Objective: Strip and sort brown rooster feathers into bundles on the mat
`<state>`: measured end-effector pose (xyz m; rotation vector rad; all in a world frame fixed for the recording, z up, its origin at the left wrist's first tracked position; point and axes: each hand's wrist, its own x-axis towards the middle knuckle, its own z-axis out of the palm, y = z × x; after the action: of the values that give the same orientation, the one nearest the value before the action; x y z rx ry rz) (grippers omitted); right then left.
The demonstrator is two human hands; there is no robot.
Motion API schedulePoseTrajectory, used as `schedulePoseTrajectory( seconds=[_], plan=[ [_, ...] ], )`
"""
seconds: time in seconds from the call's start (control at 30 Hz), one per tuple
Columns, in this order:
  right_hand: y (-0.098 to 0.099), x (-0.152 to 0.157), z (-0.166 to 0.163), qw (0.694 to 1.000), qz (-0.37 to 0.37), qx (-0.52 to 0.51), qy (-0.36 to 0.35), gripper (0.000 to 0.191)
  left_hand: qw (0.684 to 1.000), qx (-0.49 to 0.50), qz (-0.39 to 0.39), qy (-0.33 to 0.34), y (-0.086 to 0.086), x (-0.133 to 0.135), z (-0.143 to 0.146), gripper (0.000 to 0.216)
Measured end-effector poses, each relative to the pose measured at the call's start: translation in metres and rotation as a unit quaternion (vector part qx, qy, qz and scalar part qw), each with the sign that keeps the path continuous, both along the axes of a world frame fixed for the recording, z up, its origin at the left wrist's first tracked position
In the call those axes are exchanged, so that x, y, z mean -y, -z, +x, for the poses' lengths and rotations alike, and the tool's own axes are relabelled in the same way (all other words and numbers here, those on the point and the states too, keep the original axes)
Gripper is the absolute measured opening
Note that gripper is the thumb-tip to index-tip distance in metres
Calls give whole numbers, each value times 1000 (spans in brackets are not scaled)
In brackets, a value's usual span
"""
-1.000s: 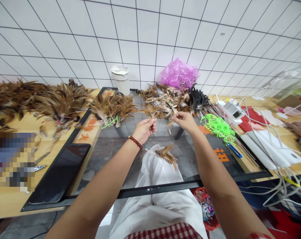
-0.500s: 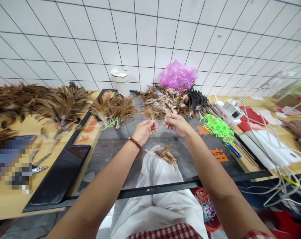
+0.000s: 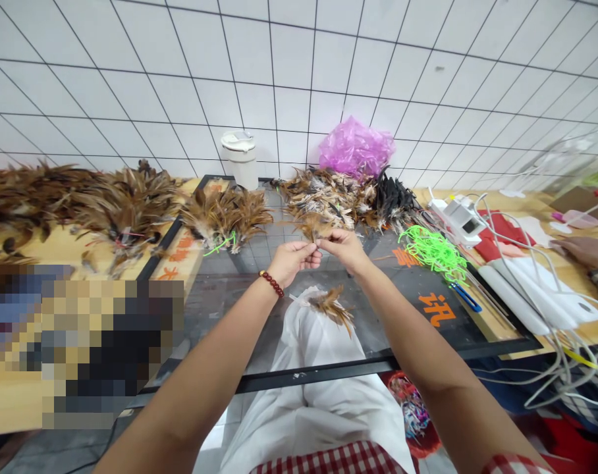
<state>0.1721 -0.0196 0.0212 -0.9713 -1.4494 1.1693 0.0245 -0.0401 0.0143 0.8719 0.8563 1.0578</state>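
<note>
My left hand (image 3: 295, 260), with a beaded bracelet (image 3: 271, 283) at its wrist, pinches the base of some brown feathers (image 3: 313, 227). The feathers fan out away from me above the fingers. My right hand (image 3: 346, 248) meets it there, thumb and finger closed at the same quill ends; whether it grips a separate feather I cannot tell. On the glass panel (image 3: 220, 309) below the hands lies a small brown feather tuft (image 3: 331, 305). Behind them is a heap of mixed brown and white feathers (image 3: 323, 194), with black feathers (image 3: 395, 197) at its right.
Left stand a feather bundle with green ties (image 3: 224, 217) and larger brown feather piles (image 3: 126, 197). A white cup (image 3: 240, 164) and pink plastic bag (image 3: 355, 148) are by the wall. Green cords (image 3: 434, 253), a blue cutter (image 3: 464, 297) and cables lie right, near another person's hand (image 3: 585, 251).
My right hand has moved left and now touches my left hand at the feather bases; before, they were apart. The tuft on the glass has stayed put.
</note>
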Motion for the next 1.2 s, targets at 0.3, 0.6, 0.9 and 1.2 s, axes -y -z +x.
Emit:
schedulePoseTrajectory(
  seconds=[0.3, 0.6, 0.9, 1.2],
  plan=[
    [-4, -16, 37, 981, 78, 102, 147, 26, 1000, 14, 5, -20, 0, 0, 1, 19],
    [1, -19, 67, 821, 258, 509, -23, 22, 996, 66, -16, -57, -1, -4, -5, 17],
    [-8, -6, 36, 829, 286, 480, -13, 17, 995, 56, -3, -86, 2, -4, 0, 13],
    [-15, 5, 16, 778, 362, 514, 9, 17, 995, -47, 19, -82, 4, 0, 10, 16]
  ],
)
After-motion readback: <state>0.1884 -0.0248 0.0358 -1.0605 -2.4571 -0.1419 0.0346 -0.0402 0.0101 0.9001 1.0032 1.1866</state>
